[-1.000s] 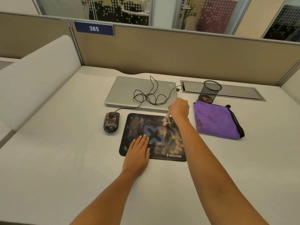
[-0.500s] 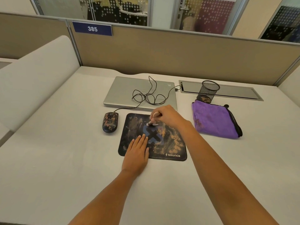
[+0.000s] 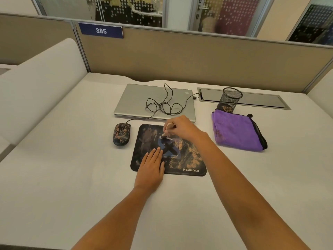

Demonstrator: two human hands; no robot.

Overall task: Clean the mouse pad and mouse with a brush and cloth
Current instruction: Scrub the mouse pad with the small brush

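Two hands at work, from the head view: left hand [image 3: 150, 168] flat, fingers straight, pressing the near-left of the mouse pad [image 3: 191, 159]; right hand [image 3: 182, 128] pinching a small brush [image 3: 166, 135], bristles down on the pad's far middle (over the blue logo). Brushing step, by the look; orange dust thickest toward the right. Next: light strokes rightward; then the mouse [image 3: 122, 134] just left of the pad; purple cloth [image 3: 236, 134] unused at right.
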